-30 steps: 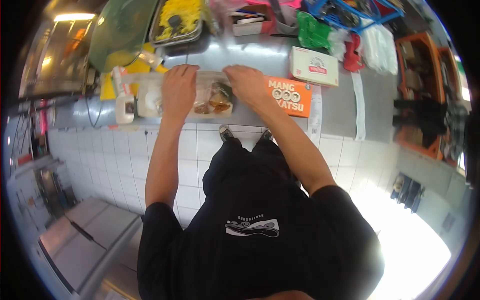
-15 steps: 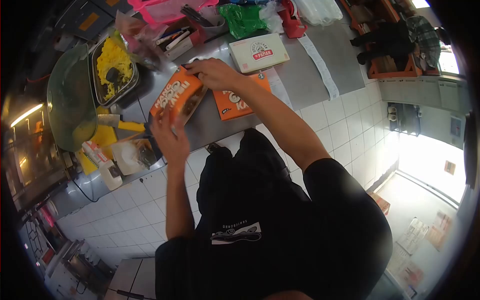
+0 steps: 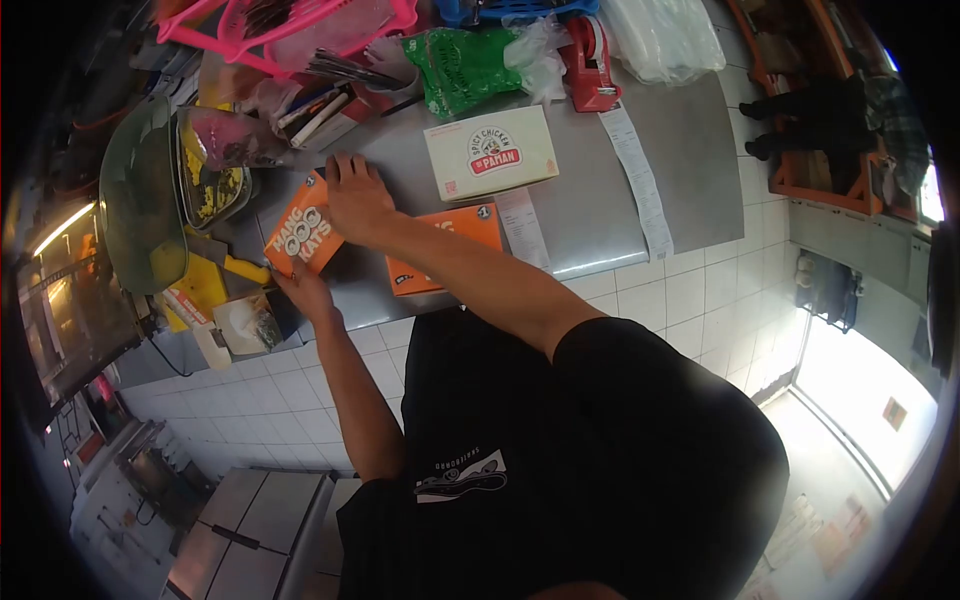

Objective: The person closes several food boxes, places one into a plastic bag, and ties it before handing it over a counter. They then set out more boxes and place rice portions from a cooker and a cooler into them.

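Orange box is tilted between 2 hands over the steel counter, the left hand curled at its near end and the right hand spread on its far right side, probably so that it stays steady, though I cannot tell if it fully rests on the counter. Just to its right, partly behind the right forearm, is another orange box. Farther are the pale box, the green bag, and the red tape dispenser, which perhaps holds down the long paper strip.
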Demonstrator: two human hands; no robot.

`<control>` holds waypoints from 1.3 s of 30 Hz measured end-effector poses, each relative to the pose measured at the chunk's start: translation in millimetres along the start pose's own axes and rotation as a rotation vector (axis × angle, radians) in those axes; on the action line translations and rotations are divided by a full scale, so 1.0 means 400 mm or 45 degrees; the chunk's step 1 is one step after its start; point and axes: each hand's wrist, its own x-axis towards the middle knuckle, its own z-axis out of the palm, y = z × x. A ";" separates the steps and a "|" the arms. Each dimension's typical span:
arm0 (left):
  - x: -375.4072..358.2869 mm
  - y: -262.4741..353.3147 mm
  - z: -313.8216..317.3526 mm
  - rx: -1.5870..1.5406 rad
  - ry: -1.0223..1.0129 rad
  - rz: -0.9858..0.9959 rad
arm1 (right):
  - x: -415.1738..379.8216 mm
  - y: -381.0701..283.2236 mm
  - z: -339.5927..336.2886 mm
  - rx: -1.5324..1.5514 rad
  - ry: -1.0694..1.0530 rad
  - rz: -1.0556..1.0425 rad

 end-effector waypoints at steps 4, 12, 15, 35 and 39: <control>-0.018 0.050 -0.005 -0.424 -0.079 -0.191 | 0.018 -0.005 0.071 0.182 0.104 0.047; 0.022 -0.068 0.010 -0.499 -0.114 0.043 | 0.023 -0.001 0.030 0.389 -0.067 0.146; 0.000 -0.065 0.030 -0.423 0.002 0.289 | 0.040 0.027 0.039 0.415 -0.056 0.096; 0.065 -0.077 -0.116 -0.976 -0.432 -0.480 | 0.082 0.002 -0.084 0.048 -0.394 0.103; 0.050 -0.164 -0.072 -0.432 -0.271 -0.042 | 0.058 0.068 -0.023 -0.163 -0.346 -0.306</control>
